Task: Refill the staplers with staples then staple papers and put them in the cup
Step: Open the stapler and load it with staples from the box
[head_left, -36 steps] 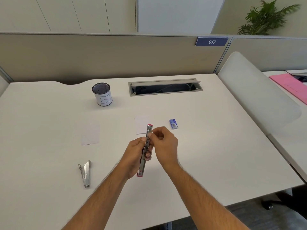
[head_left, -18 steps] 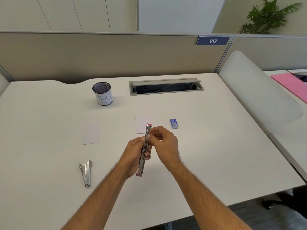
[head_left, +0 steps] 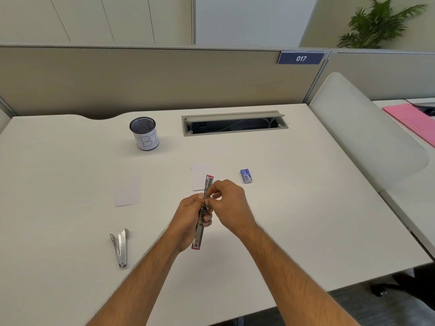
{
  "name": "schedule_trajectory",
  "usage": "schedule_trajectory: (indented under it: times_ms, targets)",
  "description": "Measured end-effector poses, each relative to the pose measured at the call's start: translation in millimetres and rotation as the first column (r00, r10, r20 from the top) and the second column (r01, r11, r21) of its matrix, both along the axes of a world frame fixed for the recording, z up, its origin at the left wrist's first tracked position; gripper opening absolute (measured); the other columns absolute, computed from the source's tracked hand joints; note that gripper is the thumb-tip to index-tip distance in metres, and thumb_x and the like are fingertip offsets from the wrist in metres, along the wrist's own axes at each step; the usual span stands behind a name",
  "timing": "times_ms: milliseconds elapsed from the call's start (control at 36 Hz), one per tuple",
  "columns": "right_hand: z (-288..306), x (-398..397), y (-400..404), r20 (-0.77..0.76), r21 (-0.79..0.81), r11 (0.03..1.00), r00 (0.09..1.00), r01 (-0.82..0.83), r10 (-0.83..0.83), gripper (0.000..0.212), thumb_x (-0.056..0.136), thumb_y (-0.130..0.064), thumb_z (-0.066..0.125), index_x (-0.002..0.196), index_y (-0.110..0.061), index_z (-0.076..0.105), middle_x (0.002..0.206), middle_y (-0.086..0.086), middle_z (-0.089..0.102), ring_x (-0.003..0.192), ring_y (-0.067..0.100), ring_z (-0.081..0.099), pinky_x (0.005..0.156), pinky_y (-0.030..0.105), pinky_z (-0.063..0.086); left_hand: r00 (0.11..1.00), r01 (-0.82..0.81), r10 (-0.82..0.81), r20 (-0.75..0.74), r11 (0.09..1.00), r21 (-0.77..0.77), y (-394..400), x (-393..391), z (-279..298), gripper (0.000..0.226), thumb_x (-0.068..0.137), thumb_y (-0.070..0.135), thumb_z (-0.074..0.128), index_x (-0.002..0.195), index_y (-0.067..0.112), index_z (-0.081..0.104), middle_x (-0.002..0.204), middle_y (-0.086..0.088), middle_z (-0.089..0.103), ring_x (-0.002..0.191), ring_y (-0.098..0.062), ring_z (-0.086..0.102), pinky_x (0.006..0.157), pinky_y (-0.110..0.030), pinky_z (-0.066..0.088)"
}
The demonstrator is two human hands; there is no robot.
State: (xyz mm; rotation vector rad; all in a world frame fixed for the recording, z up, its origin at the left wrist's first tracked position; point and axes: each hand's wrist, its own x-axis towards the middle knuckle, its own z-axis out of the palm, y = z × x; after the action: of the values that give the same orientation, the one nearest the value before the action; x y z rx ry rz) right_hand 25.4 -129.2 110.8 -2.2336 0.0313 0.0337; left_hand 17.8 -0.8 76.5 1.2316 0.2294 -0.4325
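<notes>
Head view: the mesh cup (head_left: pixel 143 134), far off to the upper left of the grip, wears a white label handwritten "BI"; a blue plate (head_left: pixel 301 58) on the partition reads "017". The left hand (head_left: pixel 188 220) curls round the middle of an opened pink stapler (head_left: pixel 203 212), held lengthwise above the desk (head_left: pixel 306 208). The right hand (head_left: pixel 229 203) pinches at its metal channel; whether staples are between the fingers cannot be told. Just beyond the grip lies a white paper (head_left: pixel 199 176), partly hidden by the stapler's far end; a blue staple box (head_left: pixel 246 176) sits to its right. Another paper (head_left: pixel 127 192) and a silver stapler (head_left: pixel 120 248) lie well left. The desk's near edge runs under the forearms.
</notes>
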Motion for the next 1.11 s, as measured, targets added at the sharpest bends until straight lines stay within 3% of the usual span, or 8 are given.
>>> schedule_trajectory:
  times_ms: [83,250,417,556,667,778,917,1111]
  targets:
    - [1,1,-1,-0.015,0.016,1.000,1.000,-0.006,0.007,0.014,0.084,-0.011,0.073,0.082,-0.024,0.067,0.103,-0.005,0.059,0.096,0.011,0.061,0.075,0.016,0.046,1.000,0.011,-0.011,-0.008,1.000,-0.005,1,1,-1,0.037,0.113,0.021,0.038,0.098,0.004,0.068,0.066,-0.005,0.055,0.052,-0.014,0.044,0.051,-0.026,0.038]
    - [1,-1,-5,0.003,0.077,0.996,0.999,-0.037,0.037,0.013,0.081,-0.010,0.077,0.079,-0.021,0.069,0.100,-0.005,0.061,0.097,0.012,0.058,0.079,0.018,0.044,0.999,0.020,-0.021,-0.032,0.999,-0.031,3,1,-5,0.036,0.112,0.022,0.039,0.097,0.004,0.066,0.069,-0.007,0.057,0.052,-0.014,0.044,0.049,-0.026,0.039]
    - [-1,0,-15,-0.072,0.323,0.944,0.996,0.072,-0.051,0.005,0.080,-0.016,0.078,0.080,-0.019,0.075,0.079,-0.005,0.075,0.079,0.005,0.068,0.071,0.014,0.048,0.998,0.035,-0.037,-0.042,0.998,-0.044,3,-1,-7,0.035,0.113,0.022,0.039,0.106,0.001,0.066,0.072,-0.008,0.058,0.054,-0.014,0.045,0.051,-0.027,0.039]
    - [-1,3,-20,-0.082,0.524,0.841,0.991,0.137,-0.111,0.010,0.081,-0.011,0.080,0.087,-0.016,0.074,0.078,-0.002,0.076,0.075,0.007,0.068,0.066,0.017,0.053,0.998,0.037,-0.039,-0.057,0.999,-0.033,1,-2,-7,0.037,0.112,0.023,0.039,0.101,0.000,0.066,0.072,-0.009,0.059,0.053,-0.016,0.047,0.052,-0.027,0.042]
    - [-7,6,-22,-0.120,0.551,0.805,0.975,0.221,-0.186,0.020,0.087,-0.009,0.076,0.105,-0.016,0.076,0.080,-0.004,0.075,0.076,0.008,0.068,0.067,0.020,0.057,0.997,0.028,-0.031,-0.076,0.999,-0.037,1,-3,-11,0.037,0.112,0.022,0.040,0.111,-0.004,0.066,0.074,-0.013,0.061,0.056,-0.020,0.051,0.057,-0.030,0.046]
    - [-14,6,-24,-0.180,0.567,0.781,0.964,0.264,-0.195,0.012,0.091,-0.007,0.072,0.097,-0.014,0.079,0.085,0.000,0.078,0.078,0.011,0.071,0.069,0.023,0.059,0.995,0.036,-0.040,-0.095,0.998,-0.043,-3,-6,-16,0.038,0.110,0.032,0.045,0.114,0.000,0.066,0.077,-0.013,0.062,0.058,-0.020,0.053,0.058,-0.032,0.046]
    - [-22,6,-25,-0.271,0.623,0.719,0.947,0.309,-0.172,0.010,0.093,-0.003,0.068,0.095,-0.008,0.075,0.084,0.009,0.073,0.078,0.019,0.070,0.072,0.030,0.059,0.995,0.036,-0.037,-0.094,0.999,-0.010,-4,-9,-23,0.028,0.111,0.025,0.044,0.115,0.003,0.062,0.078,-0.013,0.065,0.060,-0.021,0.056,0.060,-0.033,0.050]
    - [-28,12,-23,-0.250,0.628,0.714,0.949,0.309,-0.191,0.007,0.093,-0.003,0.069,0.095,-0.006,0.075,0.080,0.008,0.072,0.074,0.017,0.071,0.068,0.027,0.058,0.994,0.018,-0.019,-0.106,1.000,-0.012,-1,-9,-29,0.030,0.112,0.024,0.041,0.116,0.002,0.062,0.083,-0.014,0.071,0.067,-0.022,0.065,0.067,-0.035,0.057]
